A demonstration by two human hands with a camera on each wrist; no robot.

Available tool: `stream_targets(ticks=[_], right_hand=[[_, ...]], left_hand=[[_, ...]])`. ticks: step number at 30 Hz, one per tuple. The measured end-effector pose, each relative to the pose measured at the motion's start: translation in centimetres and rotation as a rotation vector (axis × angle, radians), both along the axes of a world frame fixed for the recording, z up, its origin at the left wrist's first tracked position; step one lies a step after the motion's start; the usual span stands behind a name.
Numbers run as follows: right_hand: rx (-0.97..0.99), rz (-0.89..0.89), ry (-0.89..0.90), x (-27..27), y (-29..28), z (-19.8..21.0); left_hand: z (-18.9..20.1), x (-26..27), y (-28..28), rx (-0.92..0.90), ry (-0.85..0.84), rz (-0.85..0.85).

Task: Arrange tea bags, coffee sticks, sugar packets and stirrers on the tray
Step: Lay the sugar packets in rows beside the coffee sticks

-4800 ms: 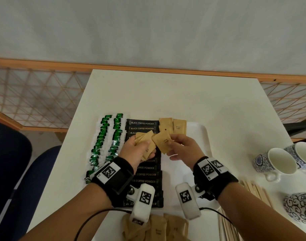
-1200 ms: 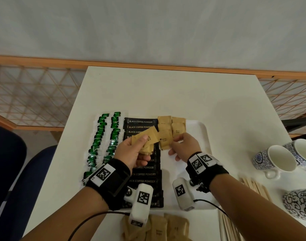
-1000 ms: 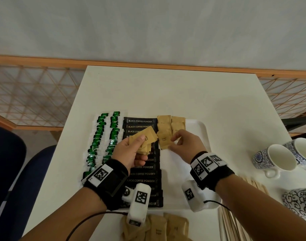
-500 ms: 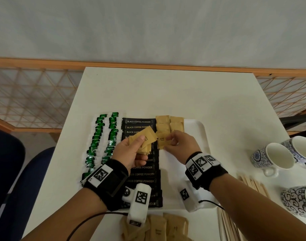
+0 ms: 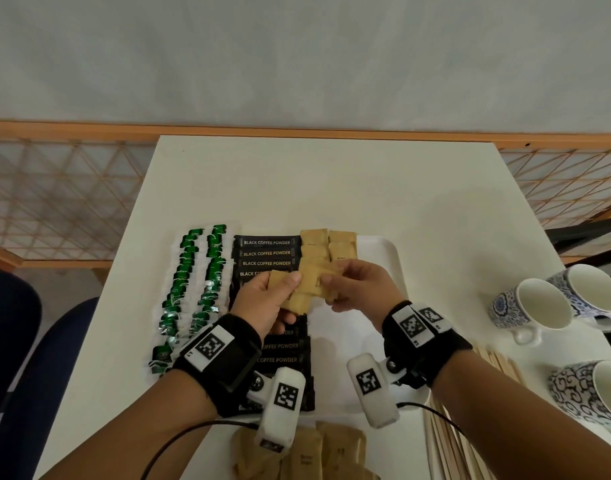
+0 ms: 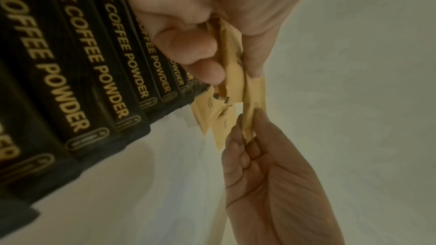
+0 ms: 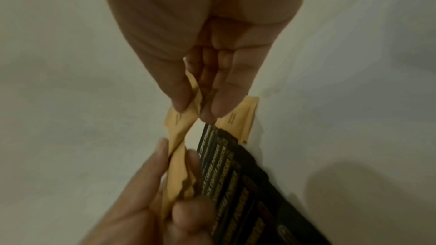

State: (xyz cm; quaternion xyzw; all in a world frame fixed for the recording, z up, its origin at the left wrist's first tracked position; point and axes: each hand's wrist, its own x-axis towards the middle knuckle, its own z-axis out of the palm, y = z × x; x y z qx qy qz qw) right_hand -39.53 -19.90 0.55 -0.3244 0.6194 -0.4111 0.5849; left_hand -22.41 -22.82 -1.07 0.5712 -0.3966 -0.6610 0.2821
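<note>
The tea bags (image 5: 193, 292) lie in two green-tagged columns at the left side of the tray (image 5: 390, 258), and the black coffee sticks (image 5: 267, 252) fill a column just right of them, so both of those groups look finished. Sugar is partway: a few brown sugar packets (image 5: 328, 245) sit in two short columns at the far end, right of the coffee. The left hand (image 5: 266, 303) grips a small stack of packets above the coffee column, and the right hand (image 5: 357, 289) pinches the top packet (image 5: 314, 282) of that stack, about to draw it off. More loose sugar packets (image 5: 318, 452) wait on the tabletop (image 5: 332, 185) at the near edge. The wooden stirrers (image 5: 453, 434) lie off the tray at near right, untouched by either hand.
</note>
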Motion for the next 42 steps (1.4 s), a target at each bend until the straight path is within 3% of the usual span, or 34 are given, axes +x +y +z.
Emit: stream_targets(ticks=[5,10,14,20,24,36,42], right_hand=[[0.022,-0.125,-0.158,-1.0,0.9,-0.1],[0.054,0.096,0.279,-2.5,1.6,-0.7],[0.072,0.059,0.329,-4.5,1.4,-0.8],[0.046,-0.175,0.398,-5.6,-0.4,-1.8],[0.094,-0.103,0.470,-5.4,-1.2,-2.4],[0.139,-0.013,0.640,-5.4,-1.5,-3.6],[0.123,-0.010,0.633,-5.4,-1.6,-3.9]], left_hand=[[0.2,-0.8,0.6,0.047,-0.009,-0.079],[-0.1,-1.6,1.0,0.037,-0.037,-0.159],[-0.3,-2.2,0.6,0.048,-0.022,-0.109],[-0.2,-3.0,0.5,0.149,0.013,-0.115],[-0.1,-3.1,0.8,0.146,0.024,-0.167],[0.3,-3.1,0.8,0.129,0.053,-0.104],[0.1,-2.8,0.3,0.107,-0.005,-0.087]])
